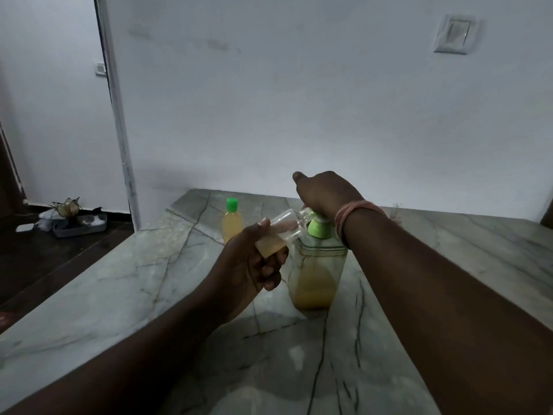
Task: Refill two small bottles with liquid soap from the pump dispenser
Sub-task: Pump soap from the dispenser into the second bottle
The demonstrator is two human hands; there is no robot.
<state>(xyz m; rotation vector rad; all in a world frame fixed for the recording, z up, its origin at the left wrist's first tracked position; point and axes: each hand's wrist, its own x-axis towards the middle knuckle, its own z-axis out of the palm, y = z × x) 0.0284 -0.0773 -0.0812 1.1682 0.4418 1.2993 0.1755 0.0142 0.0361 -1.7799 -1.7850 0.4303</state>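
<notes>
Pressing hand: the right hand lies on top of the pump dispenser, palm down on the pump head, fingers bent over its far side; whether they wrap round it cannot be told.
Holding hand: the left hand grips a small open bottle, thumb along its near side and fingers curled under it.
Open bottle: clear, tilted with its mouth up and to the right, touching the spout of the dispenser; a little yellow soap sits in its lower end, the rest looks empty.
Pump dispenser: clear, square-sided, standing upright on the tabletop at the middle of the scene, with a green collar under the pump; yellow soap fills roughly its lower half.
Second bottle: a small capped bottle stands upright on the tabletop, farther away and to the left of the dispenser, apart from it; its cap is green and yellow soap fills most of it.
Wrist: a pinkish band circles the right wrist.
Tabletop: pale grey stone with dark veins.
Far left, on the floor: a grey tray with small things in it, too dim to tell.
Wall: a switch plate high on the right.
</notes>
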